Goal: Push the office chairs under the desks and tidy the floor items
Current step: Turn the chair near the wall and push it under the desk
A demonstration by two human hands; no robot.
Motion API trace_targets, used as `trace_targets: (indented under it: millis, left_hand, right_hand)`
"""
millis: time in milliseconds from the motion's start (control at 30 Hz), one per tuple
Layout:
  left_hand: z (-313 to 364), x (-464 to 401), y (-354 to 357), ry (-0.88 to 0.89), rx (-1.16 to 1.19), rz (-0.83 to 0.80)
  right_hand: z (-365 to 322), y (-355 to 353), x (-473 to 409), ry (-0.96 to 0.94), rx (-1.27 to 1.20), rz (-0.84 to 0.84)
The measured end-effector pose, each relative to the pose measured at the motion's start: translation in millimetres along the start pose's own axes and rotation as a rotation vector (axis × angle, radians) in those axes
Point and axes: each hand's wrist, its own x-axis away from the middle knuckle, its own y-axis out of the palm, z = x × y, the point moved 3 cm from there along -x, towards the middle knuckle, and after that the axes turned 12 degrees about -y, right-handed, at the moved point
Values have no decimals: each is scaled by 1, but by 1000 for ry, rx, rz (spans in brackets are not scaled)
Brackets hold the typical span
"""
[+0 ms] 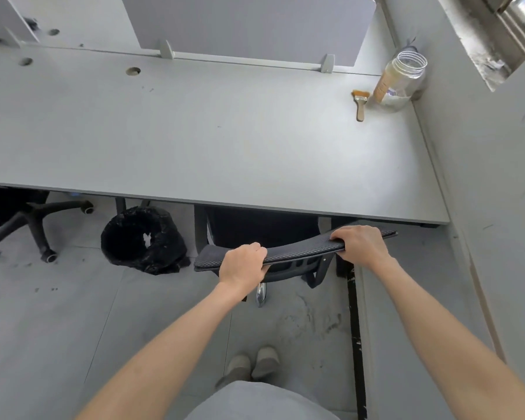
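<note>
A black mesh office chair [297,253] stands right in front of me, its seat tucked under the grey desk [212,140]. Only the top edge of the backrest and part of the frame show; the seat and wheels are hidden by the desk. My left hand [243,266] grips the left part of the backrest's top edge. My right hand [361,244] grips the right part of the same edge. A second black chair [28,219] sits at the far left, its star base and castors sticking out from under the desk.
A black bin lined with a black bag [143,239] stands on the floor left of my chair. On the desk's far right corner are a clear plastic jar [402,77] and a small paintbrush [359,103]. A wall runs close along the right. My feet [252,366] are below.
</note>
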Motion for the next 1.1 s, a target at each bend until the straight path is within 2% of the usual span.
trace_targets:
  millis: [133, 300, 433, 600, 767, 900, 1100]
  left_hand:
    - [-40, -22, -9, 26, -15, 0]
    - [-84, -28, -14, 100, -37, -18]
    - [-65, 8, -6, 192, -74, 100]
    - [-35, 61, 16, 124, -74, 162]
    - [-79, 93, 13, 134, -66, 201]
    - [-118, 117, 11, 206, -60, 191]
    - [-127, 155, 23, 287, -31, 166]
  right_hand:
    - [-31, 13, -7, 27, -49, 114]
    - [-82, 22, -7, 48, -72, 139]
    - [-67, 26, 17, -2, -63, 148]
    - [-47, 24, 37, -85, -16, 80]
    - [-103, 43, 63, -139, -92, 155]
    - [-155, 63, 89, -96, -35, 117]
    - [-183, 87, 130, -120, -90, 191]
